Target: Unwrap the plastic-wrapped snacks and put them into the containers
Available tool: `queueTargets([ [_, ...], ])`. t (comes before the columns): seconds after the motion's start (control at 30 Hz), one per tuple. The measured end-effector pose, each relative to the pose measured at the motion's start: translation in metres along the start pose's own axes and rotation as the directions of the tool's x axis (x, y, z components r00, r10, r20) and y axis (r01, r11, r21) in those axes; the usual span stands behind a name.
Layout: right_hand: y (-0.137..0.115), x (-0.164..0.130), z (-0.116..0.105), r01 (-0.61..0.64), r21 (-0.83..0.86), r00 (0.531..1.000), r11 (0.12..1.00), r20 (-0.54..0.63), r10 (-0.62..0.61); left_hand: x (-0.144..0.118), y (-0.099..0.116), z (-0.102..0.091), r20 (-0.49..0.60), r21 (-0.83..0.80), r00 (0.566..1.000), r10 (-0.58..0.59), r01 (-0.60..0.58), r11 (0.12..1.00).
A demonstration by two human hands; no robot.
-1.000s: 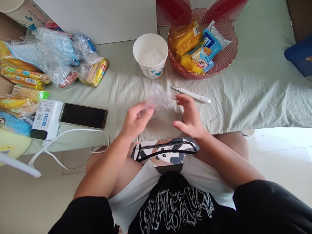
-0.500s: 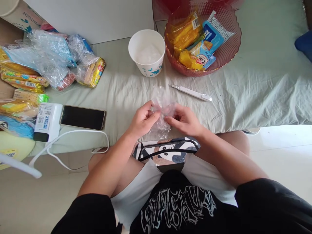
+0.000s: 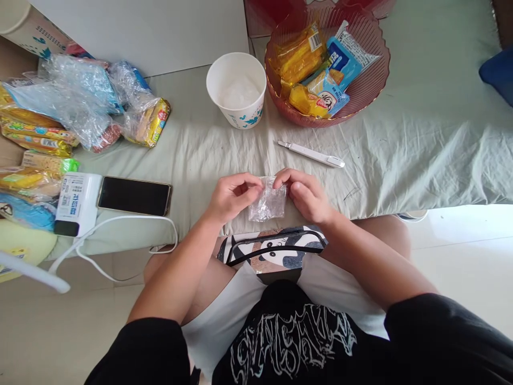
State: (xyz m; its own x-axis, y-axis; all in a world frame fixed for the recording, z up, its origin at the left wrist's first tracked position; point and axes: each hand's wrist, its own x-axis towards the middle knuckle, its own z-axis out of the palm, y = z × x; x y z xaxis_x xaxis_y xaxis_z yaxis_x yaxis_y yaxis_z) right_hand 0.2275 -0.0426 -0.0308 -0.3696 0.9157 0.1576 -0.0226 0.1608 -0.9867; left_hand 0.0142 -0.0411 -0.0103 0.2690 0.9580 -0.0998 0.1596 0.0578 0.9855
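Clear crinkled plastic wrapper, folded into a small, roughly square pad hanging down from its top edge, pinched at that edge by left hand and right hand.

A white paper cup stands beside a red snack bowl.

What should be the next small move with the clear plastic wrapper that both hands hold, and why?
Probably press the clear plastic wrapper smaller, then drop it into the white paper cup. The left hand and right hand pinch its top corners, it looks flat and empty, and the cup seems to hold similar crumpled plastic, though that is hard to tell.
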Motion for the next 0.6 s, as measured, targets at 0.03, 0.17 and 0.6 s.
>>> queueTargets([
  [0.03,0.001,0.0,0.002,-0.001,-0.002,1.0,1.0,-0.009,0.001,0.0,0.001,0.001,-0.002,0.01,1.0,-0.001,0.001,1.0],
  [0.17,0.002,0.002,0.008,-0.103,0.003,0.995,0.995,-0.015,0.103,-0.002,0.003,0.005,-0.015,-0.083,1.0,-0.028,0.026,0.996],
  [0.6,-0.01,0.016,0.006,-0.318,0.392,0.932,0.863,-0.039,0.361,0.009,-0.007,-0.014,-0.569,0.096,0.822,0.025,0.036,0.995],
])
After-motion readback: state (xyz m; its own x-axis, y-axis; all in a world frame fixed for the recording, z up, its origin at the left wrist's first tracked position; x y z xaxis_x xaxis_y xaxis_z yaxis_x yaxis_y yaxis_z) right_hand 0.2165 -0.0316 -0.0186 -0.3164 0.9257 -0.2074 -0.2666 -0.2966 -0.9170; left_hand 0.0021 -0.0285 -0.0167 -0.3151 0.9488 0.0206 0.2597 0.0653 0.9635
